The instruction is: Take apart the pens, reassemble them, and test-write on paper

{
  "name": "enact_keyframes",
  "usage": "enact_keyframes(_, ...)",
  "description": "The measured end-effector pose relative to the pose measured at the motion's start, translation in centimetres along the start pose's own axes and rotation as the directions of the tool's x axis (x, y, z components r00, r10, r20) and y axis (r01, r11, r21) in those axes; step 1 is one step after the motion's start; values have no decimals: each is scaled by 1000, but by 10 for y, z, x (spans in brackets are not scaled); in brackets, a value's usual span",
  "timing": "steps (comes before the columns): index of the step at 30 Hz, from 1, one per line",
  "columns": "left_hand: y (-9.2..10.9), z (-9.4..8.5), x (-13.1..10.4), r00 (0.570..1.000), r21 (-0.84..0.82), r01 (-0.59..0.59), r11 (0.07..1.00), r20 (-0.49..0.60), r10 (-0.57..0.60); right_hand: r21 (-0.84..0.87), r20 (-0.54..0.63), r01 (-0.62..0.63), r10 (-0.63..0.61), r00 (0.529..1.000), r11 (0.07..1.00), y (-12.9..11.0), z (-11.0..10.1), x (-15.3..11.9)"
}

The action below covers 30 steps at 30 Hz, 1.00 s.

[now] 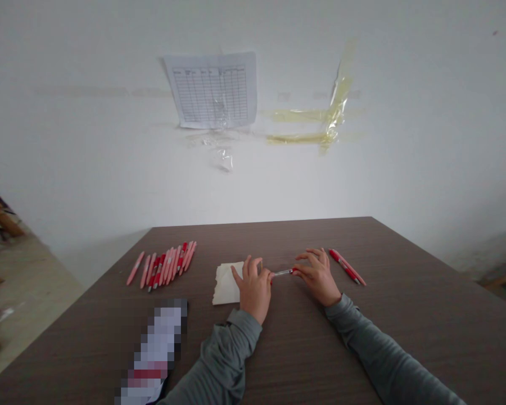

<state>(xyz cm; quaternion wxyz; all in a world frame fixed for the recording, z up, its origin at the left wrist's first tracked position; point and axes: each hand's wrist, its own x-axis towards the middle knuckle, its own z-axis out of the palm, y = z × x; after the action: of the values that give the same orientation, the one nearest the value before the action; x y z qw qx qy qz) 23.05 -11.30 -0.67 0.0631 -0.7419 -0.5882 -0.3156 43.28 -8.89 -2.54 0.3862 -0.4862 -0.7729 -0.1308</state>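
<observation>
Between my two hands a slim pen [283, 273] lies nearly level, its clear or silvery middle showing and red at the right end. My left hand [254, 289] pinches its left end, over the right part of a torn-edged piece of white paper [225, 284]. The thumb and finger of my right hand [319, 277] are closed on the red end, the other fingers raised. Whether the pen is whole or in parts cannot be made out. Just right of my right hand, a red pen and a pink pen [348, 267] rest side by side.
Several pink and red pens [166, 267] form a row at the left of the brown table [287, 354]. A pixelated pale object [158, 343] is near the front left. On the wall behind hang a printed sheet [217, 90] and yellowish tape [331, 121].
</observation>
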Motion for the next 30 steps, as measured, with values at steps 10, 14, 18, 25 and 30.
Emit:
enact_keyframes(10, -1, 0, 0, 1000, -11, -9, 1000, -14, 9, 1, -11, -28, 28, 1000, 1000, 9, -3, 0)
enact_keyframes(14, -1, -1, 0, 1000, -22, 0, 1000, -15, 0, -1, -11, -25, 25, 1000, 1000, 10, -2, 0)
enact_keyframes(18, -2, -1, 0, 1000, -26, 7, 1000, -18, -7, 0, -7, -27, 27, 1000, 1000, 10, -1, -1)
enact_keyframes(25, -2, 3, 0, 999, -6, 19, 1000, -38, -19, 12, -15, -34, 34, 999, 999, 11, -1, -1)
enact_keyframes(30, 0, -1, -1, 1000, -15, -4, 1000, -27, 4, 9, -4, -32, 32, 999, 999, 13, 0, -1)
